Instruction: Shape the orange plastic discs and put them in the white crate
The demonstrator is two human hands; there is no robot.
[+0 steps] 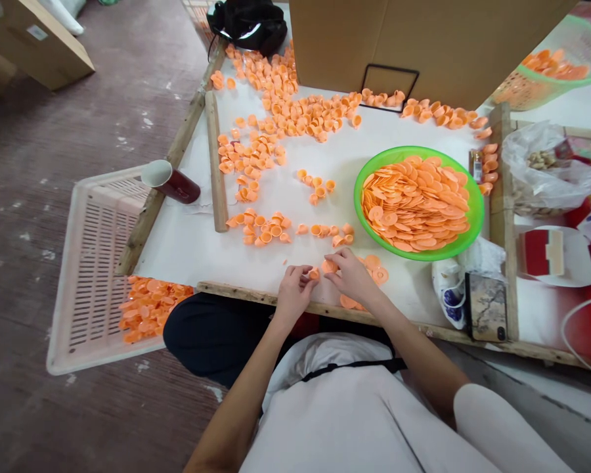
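My left hand [294,289], near the table's front edge, pinches a small orange plastic cup [314,273] between thumb and fingers. Just to its right, my right hand [349,274] has its fingers closed on an orange plastic disc [329,266]. The two pieces are close together but apart. Several flat orange discs [374,269] lie on the table beside and under my right hand. Beyond my hands stand loose orange cups [325,230] in a short row. A green bowl [479,217] heaped with orange discs [418,203] sits to the right.
Many orange cups [310,115] spread across the back, before a cardboard box [423,46]. A dark red mug [180,184] lies tilted by wooden strips at left. A pink basket [86,263] with orange pieces stands on the floor. A phone [486,307] rests at right.
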